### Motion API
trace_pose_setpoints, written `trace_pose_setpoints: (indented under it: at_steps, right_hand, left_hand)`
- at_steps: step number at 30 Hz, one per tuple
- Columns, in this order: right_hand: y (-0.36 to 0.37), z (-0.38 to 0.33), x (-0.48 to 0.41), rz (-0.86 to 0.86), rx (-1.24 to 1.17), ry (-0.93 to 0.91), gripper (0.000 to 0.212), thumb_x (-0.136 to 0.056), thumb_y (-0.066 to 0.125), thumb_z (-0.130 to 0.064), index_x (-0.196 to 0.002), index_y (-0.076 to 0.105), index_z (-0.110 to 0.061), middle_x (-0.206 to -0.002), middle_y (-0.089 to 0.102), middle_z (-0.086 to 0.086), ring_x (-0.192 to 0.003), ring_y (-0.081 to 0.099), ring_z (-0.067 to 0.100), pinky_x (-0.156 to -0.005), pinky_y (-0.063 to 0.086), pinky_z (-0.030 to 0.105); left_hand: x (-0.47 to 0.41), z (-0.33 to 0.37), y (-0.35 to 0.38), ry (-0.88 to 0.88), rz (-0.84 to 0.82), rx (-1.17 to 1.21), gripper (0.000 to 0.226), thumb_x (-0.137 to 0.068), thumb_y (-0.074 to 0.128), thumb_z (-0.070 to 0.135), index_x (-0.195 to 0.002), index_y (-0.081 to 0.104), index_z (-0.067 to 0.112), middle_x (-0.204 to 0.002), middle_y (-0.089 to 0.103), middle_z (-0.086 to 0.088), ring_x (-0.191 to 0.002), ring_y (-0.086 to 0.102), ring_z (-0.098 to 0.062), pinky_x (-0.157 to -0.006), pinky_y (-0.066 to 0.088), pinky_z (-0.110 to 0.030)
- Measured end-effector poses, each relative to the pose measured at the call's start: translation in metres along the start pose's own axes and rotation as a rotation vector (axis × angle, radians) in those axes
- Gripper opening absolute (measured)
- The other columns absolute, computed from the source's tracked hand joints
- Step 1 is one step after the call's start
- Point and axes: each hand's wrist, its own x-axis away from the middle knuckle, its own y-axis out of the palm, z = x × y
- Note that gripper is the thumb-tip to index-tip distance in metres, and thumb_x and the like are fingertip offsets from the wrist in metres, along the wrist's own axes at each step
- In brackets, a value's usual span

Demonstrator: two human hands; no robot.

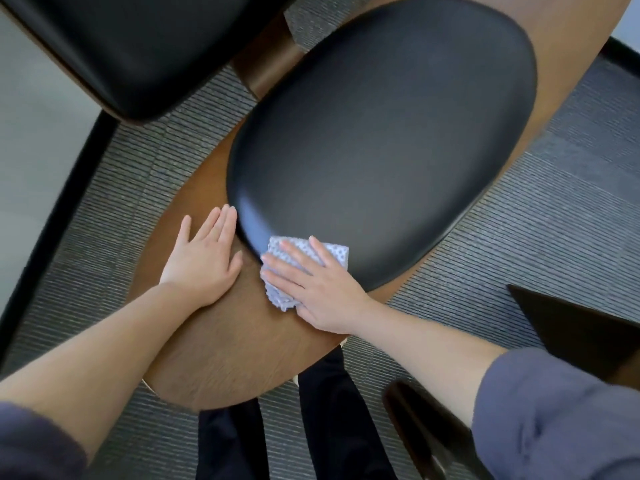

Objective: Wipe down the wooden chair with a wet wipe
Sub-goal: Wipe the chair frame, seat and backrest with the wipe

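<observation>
The wooden chair (221, 348) fills the middle of the head view, a brown shell with a black oval seat pad (381, 140). A crumpled blue-dotted wet wipe (337, 252) lies across the near edge of the pad and the wood beside it. My right hand (318, 289) presses flat on the wipe, fingers spread over it. My left hand (204, 259) rests flat on the bare wood just left of the pad, fingertips touching the pad's rim, holding nothing.
A second chair with a black pad (131, 53) stands at the upper left, close to this one. Dark furniture parts (571, 327) sit at the right and lower right. Grey ribbed carpet (519, 237) surrounds the chair. My dark trouser legs (332, 427) stand below.
</observation>
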Motion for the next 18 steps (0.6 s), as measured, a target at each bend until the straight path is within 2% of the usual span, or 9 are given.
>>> trace_pose_setpoints:
  at_steps: [5,9,15,18]
  right_hand:
    - [0.004,0.006,-0.003,0.013,0.058,-0.108,0.064,-0.090,0.029,-0.031,-0.152,0.032,-0.017,-0.161,0.022,-0.003,-0.150,0.014,0.025,-0.118,0.014,0.057]
    - [-0.010,0.005,-0.045,-0.004,0.007,-0.052,0.062,-0.087,0.029,-0.034,-0.143,0.049,-0.015,-0.155,0.036,-0.001,-0.147,0.026,0.023,-0.118,0.017,0.054]
    - [-0.035,0.010,-0.115,-0.043,-0.125,0.179,0.056,-0.097,0.033,-0.037,-0.149,0.038,-0.017,-0.160,0.026,-0.003,-0.150,0.009,0.018,-0.121,0.006,0.050]
    - [-0.035,0.009,-0.112,-0.044,-0.143,0.232,0.056,-0.098,0.034,-0.037,-0.150,0.036,-0.018,-0.161,0.023,-0.003,-0.151,0.005,0.018,-0.120,0.005,0.051]
  left_hand:
    - [0.001,-0.015,-0.006,-0.154,0.012,-0.058,0.066,-0.100,0.020,0.045,-0.155,0.003,0.013,-0.164,0.000,-0.006,-0.151,-0.001,-0.021,-0.119,0.000,-0.052]
    - [0.001,-0.020,-0.003,-0.206,0.005,-0.071,0.068,-0.099,0.017,0.048,-0.155,0.003,0.012,-0.163,-0.004,-0.006,-0.150,-0.007,-0.022,-0.119,0.001,-0.054]
    - [0.001,-0.019,-0.001,-0.201,0.042,-0.037,0.066,-0.100,0.018,0.045,-0.155,0.007,0.012,-0.163,-0.002,-0.007,-0.150,-0.005,-0.022,-0.120,0.002,-0.053]
    - [0.001,-0.017,-0.003,-0.200,0.049,-0.036,0.066,-0.100,0.019,0.045,-0.155,0.007,0.012,-0.163,-0.001,-0.007,-0.150,-0.005,-0.022,-0.120,0.002,-0.053]
